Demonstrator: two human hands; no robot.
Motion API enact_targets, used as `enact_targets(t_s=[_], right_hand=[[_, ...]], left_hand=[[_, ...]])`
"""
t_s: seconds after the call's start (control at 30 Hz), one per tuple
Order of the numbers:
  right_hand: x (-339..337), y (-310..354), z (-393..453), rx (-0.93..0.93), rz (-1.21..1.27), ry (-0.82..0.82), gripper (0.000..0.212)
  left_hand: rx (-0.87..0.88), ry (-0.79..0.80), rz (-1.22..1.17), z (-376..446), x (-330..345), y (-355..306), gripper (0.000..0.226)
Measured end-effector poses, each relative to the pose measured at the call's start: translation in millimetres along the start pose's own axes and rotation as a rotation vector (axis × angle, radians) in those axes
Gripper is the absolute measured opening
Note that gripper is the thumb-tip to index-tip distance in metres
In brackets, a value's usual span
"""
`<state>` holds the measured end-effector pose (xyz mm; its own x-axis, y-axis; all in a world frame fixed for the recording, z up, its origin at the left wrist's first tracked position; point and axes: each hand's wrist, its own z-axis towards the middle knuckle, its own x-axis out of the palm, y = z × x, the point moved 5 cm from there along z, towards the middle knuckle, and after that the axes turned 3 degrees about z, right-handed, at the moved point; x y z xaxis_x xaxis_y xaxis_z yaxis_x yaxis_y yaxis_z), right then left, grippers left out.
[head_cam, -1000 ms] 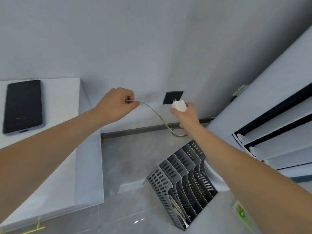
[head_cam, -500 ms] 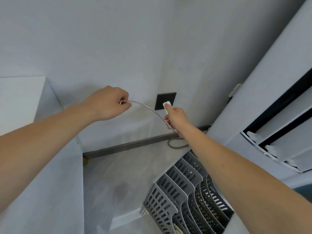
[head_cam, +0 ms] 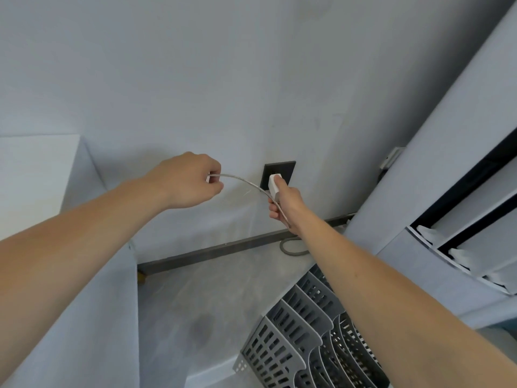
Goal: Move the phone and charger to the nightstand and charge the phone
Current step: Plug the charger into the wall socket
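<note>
My right hand grips the white charger plug and holds it against the dark wall socket. A thin grey cable arcs from the plug leftward to my left hand, which is closed on the cable's free end. The white nightstand shows at the left edge; only part of its top is in view. The phone is out of view.
A grey slotted file rack stands on the floor at lower right, under my right forearm. A white shelf unit with dark gaps rises on the right. A grey hose loop lies by the dark baseboard.
My right hand carried the plug forward onto the socket. The view swung right, so the phone on the nightstand dropped out of sight. My left hand kept hold of the cable end.
</note>
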<state>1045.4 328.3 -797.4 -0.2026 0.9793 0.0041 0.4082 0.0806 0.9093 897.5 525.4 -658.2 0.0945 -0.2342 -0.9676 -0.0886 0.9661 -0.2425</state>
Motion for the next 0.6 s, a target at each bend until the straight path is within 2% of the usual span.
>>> enact_targets(t_s=[0.43,0.6], right_hand=[[-9,5,1,0.070,0.073,0.024,0.038],[-8,11,0,0.089,0.051,0.029,0.052]], left_hand=[[-0.024,0.013,-0.006,0,-2,2,0.021],[-0.024,0.025,-0.010,-1,-2,2,0.021]])
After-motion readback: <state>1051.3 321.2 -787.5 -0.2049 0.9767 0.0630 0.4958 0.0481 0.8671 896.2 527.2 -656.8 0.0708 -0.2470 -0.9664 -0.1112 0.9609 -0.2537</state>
